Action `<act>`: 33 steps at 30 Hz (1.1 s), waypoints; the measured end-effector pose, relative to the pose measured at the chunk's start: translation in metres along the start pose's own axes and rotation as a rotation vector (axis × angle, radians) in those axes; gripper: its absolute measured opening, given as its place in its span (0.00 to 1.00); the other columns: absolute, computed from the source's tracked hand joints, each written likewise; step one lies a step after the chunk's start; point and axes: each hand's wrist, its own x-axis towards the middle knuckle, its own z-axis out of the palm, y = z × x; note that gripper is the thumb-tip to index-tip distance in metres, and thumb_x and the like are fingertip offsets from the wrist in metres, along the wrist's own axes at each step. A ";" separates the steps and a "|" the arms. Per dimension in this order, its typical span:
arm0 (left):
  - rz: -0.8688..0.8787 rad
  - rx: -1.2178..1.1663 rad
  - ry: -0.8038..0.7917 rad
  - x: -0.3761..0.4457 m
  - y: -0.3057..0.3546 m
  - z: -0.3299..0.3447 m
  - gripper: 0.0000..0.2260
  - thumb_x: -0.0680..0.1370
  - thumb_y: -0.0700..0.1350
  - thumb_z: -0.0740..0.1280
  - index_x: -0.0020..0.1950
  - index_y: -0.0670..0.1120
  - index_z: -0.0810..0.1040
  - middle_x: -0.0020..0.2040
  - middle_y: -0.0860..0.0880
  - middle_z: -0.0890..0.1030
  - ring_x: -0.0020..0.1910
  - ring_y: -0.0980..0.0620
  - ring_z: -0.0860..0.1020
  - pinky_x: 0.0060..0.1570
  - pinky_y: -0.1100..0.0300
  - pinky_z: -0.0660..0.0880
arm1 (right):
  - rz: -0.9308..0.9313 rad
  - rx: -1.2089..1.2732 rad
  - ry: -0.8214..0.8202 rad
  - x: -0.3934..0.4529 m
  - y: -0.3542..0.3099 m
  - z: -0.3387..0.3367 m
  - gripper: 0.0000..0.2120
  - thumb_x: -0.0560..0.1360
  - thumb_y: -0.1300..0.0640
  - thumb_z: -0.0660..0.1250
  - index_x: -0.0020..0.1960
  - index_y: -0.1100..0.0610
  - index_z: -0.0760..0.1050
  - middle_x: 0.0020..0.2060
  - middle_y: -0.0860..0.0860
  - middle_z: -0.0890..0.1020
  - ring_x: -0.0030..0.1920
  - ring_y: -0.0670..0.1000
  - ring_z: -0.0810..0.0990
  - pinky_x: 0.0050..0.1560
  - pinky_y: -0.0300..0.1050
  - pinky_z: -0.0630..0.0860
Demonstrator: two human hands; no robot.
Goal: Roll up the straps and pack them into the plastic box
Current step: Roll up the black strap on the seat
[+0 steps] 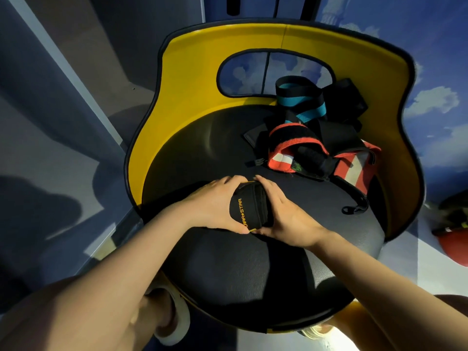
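Partly hidden: rolled black strap (pixel 249 210), gripped by left hand (pixel 215 201), right hand (pixel 283 211).

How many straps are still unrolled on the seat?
At least 3: teal-striped strap by the backrest, red-edged strap mid-pile, red-and-white strap right. Black ones underneath may hide more.

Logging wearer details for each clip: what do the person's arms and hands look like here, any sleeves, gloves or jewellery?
Both forearms are bare up to the frame's lower edge, with no sleeves in view. The left hand and right hand wear no gloves. No watch, bracelet or ring shows on the visible sides of the wrists and fingers, and no markings can be made out.
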 end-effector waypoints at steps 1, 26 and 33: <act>-0.005 -0.046 -0.029 -0.001 0.000 -0.001 0.43 0.63 0.56 0.77 0.72 0.54 0.57 0.69 0.53 0.66 0.67 0.52 0.66 0.63 0.57 0.68 | -0.012 0.018 0.012 -0.001 -0.001 0.001 0.50 0.67 0.56 0.76 0.76 0.55 0.46 0.72 0.49 0.56 0.68 0.45 0.62 0.62 0.25 0.61; 0.037 -0.467 0.172 -0.017 -0.007 -0.021 0.40 0.63 0.49 0.79 0.69 0.57 0.61 0.63 0.63 0.70 0.62 0.67 0.69 0.59 0.73 0.66 | -0.025 0.327 0.042 0.012 -0.022 -0.039 0.40 0.63 0.53 0.78 0.69 0.44 0.60 0.66 0.47 0.68 0.66 0.35 0.65 0.68 0.32 0.62; 0.112 -0.880 0.107 -0.023 -0.007 -0.026 0.35 0.57 0.48 0.79 0.60 0.60 0.68 0.56 0.66 0.77 0.59 0.70 0.73 0.54 0.74 0.70 | -0.043 0.799 0.023 0.009 -0.033 -0.044 0.37 0.65 0.68 0.75 0.70 0.58 0.63 0.62 0.50 0.76 0.63 0.49 0.76 0.58 0.39 0.73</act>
